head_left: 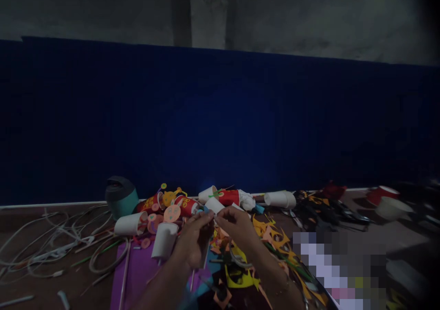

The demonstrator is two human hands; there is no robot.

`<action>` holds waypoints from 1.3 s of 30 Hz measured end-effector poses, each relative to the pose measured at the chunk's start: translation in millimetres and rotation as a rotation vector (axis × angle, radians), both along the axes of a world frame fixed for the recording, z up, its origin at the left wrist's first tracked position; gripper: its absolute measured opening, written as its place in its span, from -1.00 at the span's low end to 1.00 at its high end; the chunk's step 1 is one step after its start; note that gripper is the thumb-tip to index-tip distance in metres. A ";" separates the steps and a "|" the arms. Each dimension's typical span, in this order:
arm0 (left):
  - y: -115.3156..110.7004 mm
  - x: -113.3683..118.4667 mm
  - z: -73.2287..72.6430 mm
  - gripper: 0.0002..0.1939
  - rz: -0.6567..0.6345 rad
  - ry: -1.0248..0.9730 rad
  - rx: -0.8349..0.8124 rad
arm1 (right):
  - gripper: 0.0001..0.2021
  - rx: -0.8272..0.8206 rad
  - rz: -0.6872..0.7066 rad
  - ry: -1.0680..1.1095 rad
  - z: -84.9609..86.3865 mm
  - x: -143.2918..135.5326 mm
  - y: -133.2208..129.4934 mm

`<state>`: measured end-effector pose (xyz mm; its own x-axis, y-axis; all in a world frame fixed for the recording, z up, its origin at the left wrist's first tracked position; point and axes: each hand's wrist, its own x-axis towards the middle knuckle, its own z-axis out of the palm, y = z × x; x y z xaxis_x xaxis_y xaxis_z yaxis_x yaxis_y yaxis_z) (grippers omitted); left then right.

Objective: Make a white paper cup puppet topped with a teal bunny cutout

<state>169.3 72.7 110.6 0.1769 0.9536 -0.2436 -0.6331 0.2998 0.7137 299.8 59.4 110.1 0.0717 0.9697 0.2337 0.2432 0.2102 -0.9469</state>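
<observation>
My left hand (195,234) and my right hand (237,225) meet over the middle of the littered table, fingertips nearly touching. Both are closed in a pinch; what sits between the fingers is too small and dark to name. Just beyond them lies a white paper cup (215,204). To the left of my left hand stands another white cup (165,240), with a round orange paper face (172,213) behind it. Under my hands are a purple paper sheet (137,266) and scraps of yellow cut paper (240,278).
Tangled white cables (51,246) lie at the left, near a teal and dark grey container (121,198). Red printed cups (187,204) and stacked white cups (280,199) line the back. A blue partition (220,117) rises behind the table. A red cup (381,194) is at the right.
</observation>
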 end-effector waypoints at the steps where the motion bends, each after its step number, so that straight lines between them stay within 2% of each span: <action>1: -0.3 0.8 -0.2 -0.90 -0.013 -0.017 -0.008 | -0.87 0.030 -0.013 -0.010 -1.6 0.1 0.3; 6: -0.5 0.3 2.2 -0.98 -0.057 -0.044 -0.047 | -0.86 0.192 -0.091 -0.147 5.9 4.2 -3.3; 10: 1.7 -6.4 3.3 -0.85 -0.047 -0.002 0.018 | -0.85 0.270 -0.122 -0.241 16.1 3.2 -11.8; 14: 1.7 -9.5 2.3 -0.75 -0.017 0.125 0.116 | -0.88 0.219 -0.022 -0.171 13.5 -0.2 -12.8; 19: -2.8 -3.4 -0.1 -0.76 0.029 0.219 0.101 | -0.88 0.182 0.010 -0.117 6.2 -1.6 -6.7; 39: -5.5 0.1 3.5 -0.75 0.005 0.183 0.053 | -0.86 0.067 -0.026 -0.127 5.6 -0.1 -5.6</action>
